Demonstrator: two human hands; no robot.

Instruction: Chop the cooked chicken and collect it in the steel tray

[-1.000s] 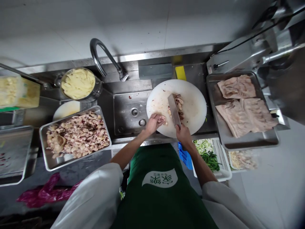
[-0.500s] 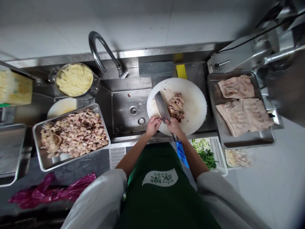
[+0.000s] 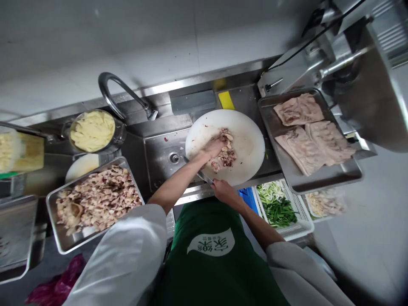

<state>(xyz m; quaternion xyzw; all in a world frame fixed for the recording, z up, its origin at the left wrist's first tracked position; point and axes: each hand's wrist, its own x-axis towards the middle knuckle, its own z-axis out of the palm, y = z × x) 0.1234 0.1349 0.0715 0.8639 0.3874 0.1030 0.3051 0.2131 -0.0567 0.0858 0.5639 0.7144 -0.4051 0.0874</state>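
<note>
On the round white cutting board (image 3: pixel 251 144) lies a pile of chopped cooked meat (image 3: pixel 228 157). My left hand (image 3: pixel 214 148), slightly blurred, reaches across to the pile's left side with fingers extended, touching the meat. At the board's front edge, my right hand (image 3: pixel 223 191) is closed on a cleaver (image 3: pixel 203 175). The blade points left and passes beneath my left forearm, which hides part of it.
The board rests over a steel sink (image 3: pixel 159 148) with a faucet (image 3: pixel 127 91). A tray of chopped meat (image 3: pixel 98 197) and a pot of pale yellow slices (image 3: pixel 92 131) stand left. To the right are a tray of large meat slabs (image 3: pixel 315 140) and a basket of cut greens (image 3: pixel 279 208).
My left hand has moved from the board's front edge onto the meat. The cleaver has swung off the board's middle toward the front left. The camera view has tilted and shifted.
</note>
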